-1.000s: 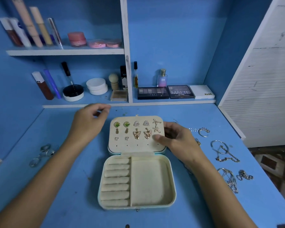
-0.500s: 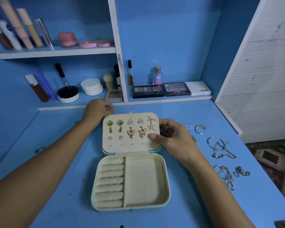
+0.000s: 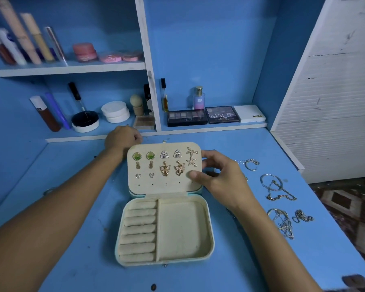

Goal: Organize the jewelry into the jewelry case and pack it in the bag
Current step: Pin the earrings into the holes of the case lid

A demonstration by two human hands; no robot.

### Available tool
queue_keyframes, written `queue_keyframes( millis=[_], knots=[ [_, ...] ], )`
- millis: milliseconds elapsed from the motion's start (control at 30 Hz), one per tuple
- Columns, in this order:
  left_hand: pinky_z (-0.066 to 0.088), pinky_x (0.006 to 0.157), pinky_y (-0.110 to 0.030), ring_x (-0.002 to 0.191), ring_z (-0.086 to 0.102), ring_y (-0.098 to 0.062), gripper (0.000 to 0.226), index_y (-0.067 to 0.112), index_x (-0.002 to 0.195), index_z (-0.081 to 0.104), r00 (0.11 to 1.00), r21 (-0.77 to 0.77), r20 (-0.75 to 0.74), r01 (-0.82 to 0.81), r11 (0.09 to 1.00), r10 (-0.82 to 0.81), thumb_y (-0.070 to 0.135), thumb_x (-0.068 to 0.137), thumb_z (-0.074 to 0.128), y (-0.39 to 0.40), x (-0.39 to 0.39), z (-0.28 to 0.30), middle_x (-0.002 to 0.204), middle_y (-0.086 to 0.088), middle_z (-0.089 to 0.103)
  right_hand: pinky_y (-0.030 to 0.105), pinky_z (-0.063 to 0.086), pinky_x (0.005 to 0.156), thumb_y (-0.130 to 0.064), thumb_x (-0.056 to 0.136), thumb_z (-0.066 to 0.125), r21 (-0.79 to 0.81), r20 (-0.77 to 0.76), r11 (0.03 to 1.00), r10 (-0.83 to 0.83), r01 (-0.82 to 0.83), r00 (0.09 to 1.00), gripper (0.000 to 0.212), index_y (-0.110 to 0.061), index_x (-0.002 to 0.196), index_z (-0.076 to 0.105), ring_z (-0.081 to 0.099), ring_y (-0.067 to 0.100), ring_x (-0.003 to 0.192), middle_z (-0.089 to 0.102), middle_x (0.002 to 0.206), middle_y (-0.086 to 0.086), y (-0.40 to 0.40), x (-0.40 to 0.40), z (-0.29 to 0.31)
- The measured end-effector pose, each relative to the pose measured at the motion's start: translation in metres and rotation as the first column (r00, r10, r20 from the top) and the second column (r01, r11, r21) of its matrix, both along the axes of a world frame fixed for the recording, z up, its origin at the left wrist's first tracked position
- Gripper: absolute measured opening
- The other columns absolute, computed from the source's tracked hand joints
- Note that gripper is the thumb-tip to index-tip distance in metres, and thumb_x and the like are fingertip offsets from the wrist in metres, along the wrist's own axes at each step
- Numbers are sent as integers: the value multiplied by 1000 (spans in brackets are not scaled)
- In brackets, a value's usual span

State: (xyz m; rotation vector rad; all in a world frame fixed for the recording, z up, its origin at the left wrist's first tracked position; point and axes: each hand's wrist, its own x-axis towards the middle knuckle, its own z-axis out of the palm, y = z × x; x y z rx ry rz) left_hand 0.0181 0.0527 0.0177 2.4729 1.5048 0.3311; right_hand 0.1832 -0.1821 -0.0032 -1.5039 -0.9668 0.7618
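My left hand [image 3: 122, 138] sits curled behind the far-left corner of the jewelry case [image 3: 164, 218], and I cannot tell if it holds anything, so anything small pinched there could drop out of sight behind the lid. My right hand [image 3: 217, 175] pinches the earring panel [image 3: 164, 167] at its right edge; a careless tilt could shake the studs loose. The case lies open mid-tabletop [image 3: 72, 260], cream-lined, ring rolls and tray bare, while the chains [image 3: 282, 222] lie right, apart.
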Motion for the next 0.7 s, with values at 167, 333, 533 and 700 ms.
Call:
queue_keyframes(
  millis=[167, 333, 533, 700],
  knots=[
    [53, 83, -42, 94, 61, -30, 27, 22, 72, 60, 999, -42, -18, 34, 999, -35, -1, 80, 50, -5, -6, 1, 102, -7, 66, 5, 43, 69, -19, 80, 83, 5, 36, 1000, 11, -12, 999, 38, -33, 110, 66, 64, 1, 83, 66, 80, -6, -5, -1, 4],
    [52, 80, -40, 93, 62, -32, 18, 7, 90, 68, 979, -32, 200, -27, 999, 33, 4, 91, 50, -5, -11, 3, 94, -8, 68, 8, 44, 69, -21, 79, 83, 17, 112, 999, 45, -47, 993, 35, -33, 105, 63, 65, 3, 79, 71, 83, -2, -12, 0, 10],
    [42, 74, -25, 92, 61, -16, 16, 20, 102, 70, 918, -45, 397, 43, 998, -22, 18, 98, 55, -20, -14, 21, 97, 3, 68, 29, 55, 73, -16, 79, 84, 89, 183, 995, 21, -38, 983, 25, -26, 93, 66, 67, 16, 79, 70, 84, -1, -22, -5, 3],
    [49, 73, -28, 85, 65, -4, 11, 27, 98, 70, 830, -130, 552, 188, 973, -87, 27, 98, 59, -43, -18, 42, 90, 5, 71, 24, 56, 69, -14, 78, 84, 146, 230, 989, -37, 3, 972, 19, -21, 82, 67, 70, 6, 82, 73, 82, -11, -34, -10, -8]
  ],
)
